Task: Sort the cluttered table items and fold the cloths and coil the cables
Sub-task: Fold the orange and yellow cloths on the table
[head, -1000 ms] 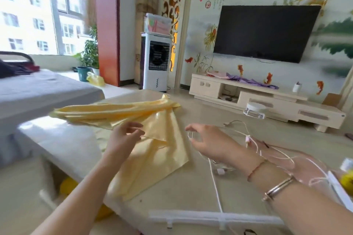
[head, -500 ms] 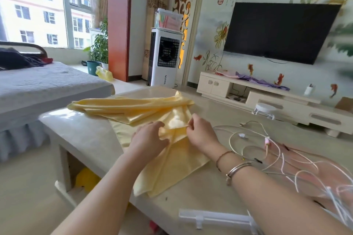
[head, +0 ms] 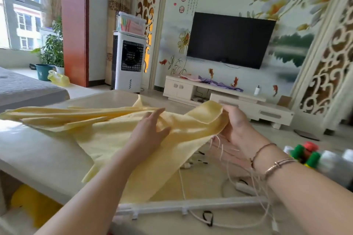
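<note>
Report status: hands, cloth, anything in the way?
Right hand grips yellow cloth corner, lifted. Left hand rests open on cloth. White cables tangled under the raised edge.

A pale yellow cloth (head: 114,139) lies crumpled across the bench (head: 38,149), its far part bunched in long folds running toward the left edge and its near part hanging over the front edge. One corner is lifted off the surface near the middle. Thin white cables (head: 225,183) lie tangled on the bench toward the right edge, partly under the cloth's raised corner, some strands trailing to the front edge.
</note>
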